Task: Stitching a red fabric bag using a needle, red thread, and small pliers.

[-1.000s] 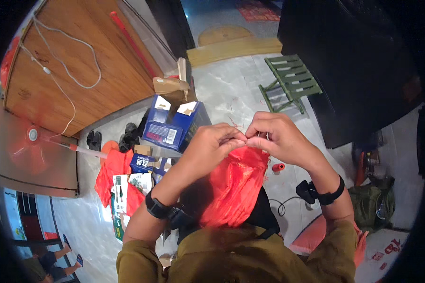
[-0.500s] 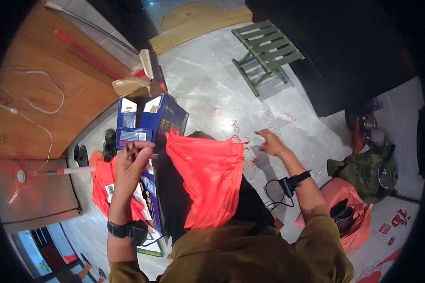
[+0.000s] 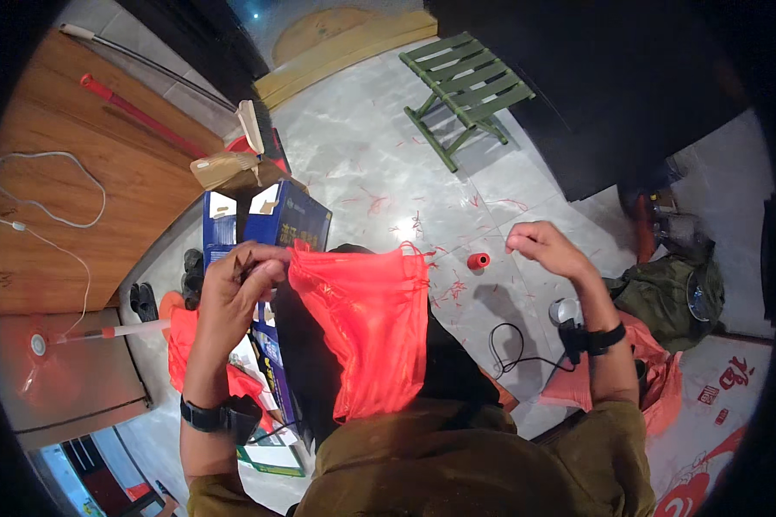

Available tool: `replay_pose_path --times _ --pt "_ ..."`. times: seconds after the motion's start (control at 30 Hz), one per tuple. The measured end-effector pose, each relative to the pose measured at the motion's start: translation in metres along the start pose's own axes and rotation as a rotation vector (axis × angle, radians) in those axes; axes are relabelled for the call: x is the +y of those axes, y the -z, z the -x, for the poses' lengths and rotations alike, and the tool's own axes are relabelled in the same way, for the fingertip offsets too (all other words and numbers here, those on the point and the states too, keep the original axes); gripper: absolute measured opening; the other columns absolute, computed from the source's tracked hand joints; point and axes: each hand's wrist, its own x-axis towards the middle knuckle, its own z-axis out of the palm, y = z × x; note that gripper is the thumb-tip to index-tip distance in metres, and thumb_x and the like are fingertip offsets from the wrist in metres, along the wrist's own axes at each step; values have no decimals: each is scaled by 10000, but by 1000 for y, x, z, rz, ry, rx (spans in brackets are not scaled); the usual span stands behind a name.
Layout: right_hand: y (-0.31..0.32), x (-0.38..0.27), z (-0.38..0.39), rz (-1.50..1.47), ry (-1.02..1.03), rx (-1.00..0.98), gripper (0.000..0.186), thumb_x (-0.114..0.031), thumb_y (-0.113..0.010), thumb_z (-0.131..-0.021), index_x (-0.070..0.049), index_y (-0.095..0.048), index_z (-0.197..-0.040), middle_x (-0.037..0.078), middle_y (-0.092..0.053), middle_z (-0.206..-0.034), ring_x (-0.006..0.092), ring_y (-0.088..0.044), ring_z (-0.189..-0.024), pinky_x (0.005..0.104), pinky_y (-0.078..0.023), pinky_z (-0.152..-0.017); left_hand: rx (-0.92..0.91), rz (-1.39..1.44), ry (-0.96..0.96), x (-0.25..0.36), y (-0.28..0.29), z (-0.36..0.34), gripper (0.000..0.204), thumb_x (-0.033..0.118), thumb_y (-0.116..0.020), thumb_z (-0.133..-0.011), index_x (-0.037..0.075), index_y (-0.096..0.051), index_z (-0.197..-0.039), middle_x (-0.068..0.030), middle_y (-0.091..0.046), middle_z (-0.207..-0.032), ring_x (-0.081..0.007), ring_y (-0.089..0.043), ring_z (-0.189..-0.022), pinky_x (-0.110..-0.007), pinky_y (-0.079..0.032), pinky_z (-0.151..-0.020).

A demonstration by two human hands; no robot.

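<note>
A bundle of thin, sheer red cloth [image 3: 375, 319] with loose strings along its upper edge lies over my dark-trousered lap. At its upper left corner, my left hand [image 3: 246, 280] is closed, its fingertips meeting the cloth; the exact pinch is partly hidden by the fingers. To the right of the bundle, my right hand [image 3: 547, 248] is raised with its fingers curled into a pinch. Whatever it holds, if anything, is too thin to make out. A small red spool [image 3: 478, 260] shows between the bundle and that hand, over the pale floor.
Blue cartons [image 3: 286, 215] stand left of my knees, beside more red cloth [image 3: 181, 345]. A green slatted folding stool [image 3: 467, 82] is ahead. Red thread scraps litter the floor. At right are a dark green bag [image 3: 668, 302], a pink-red sack [image 3: 660, 396] and a black cable [image 3: 522, 358].
My left hand has moved up to the cloth's corner. My right hand has moved right and gone from a pointing finger to a pinch. The red spool has come into sight.
</note>
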Motion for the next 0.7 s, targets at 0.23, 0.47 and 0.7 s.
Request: replay_pose_path --times 0.23,0.47,0.7 --pt "5 -143 38 333 341 -80 218 -211 -568 -863 -7 -604 -794 110 -543 -627 187 -487 -560 328 -396 -557 -423 345 -255 70 -67 -21 182 180 -537 -907 21 -611 -860 -70 -614 -952 -39 -477 -615 -183 -394 -543" --pt "4 -241 53 592 582 162 206 -182 -580 -845 10 -571 -770 134 -469 -574 187 -459 -511 338 -378 -519 -517 520 -155 98 -74 -7 178 228 -552 -910 53 -586 -900 -4 -581 -695 -39 -447 -522 -182 -335 -453" --pt "32 -238 55 220 489 13 204 -209 -592 -867 -43 -625 -753 -75 -466 -595 8 -360 -522 182 -277 -457 -53 519 -332 67 39 31 161 246 -541 -924 87 -515 -909 52 -445 -610 -32 -388 -484 -181 -312 -416"
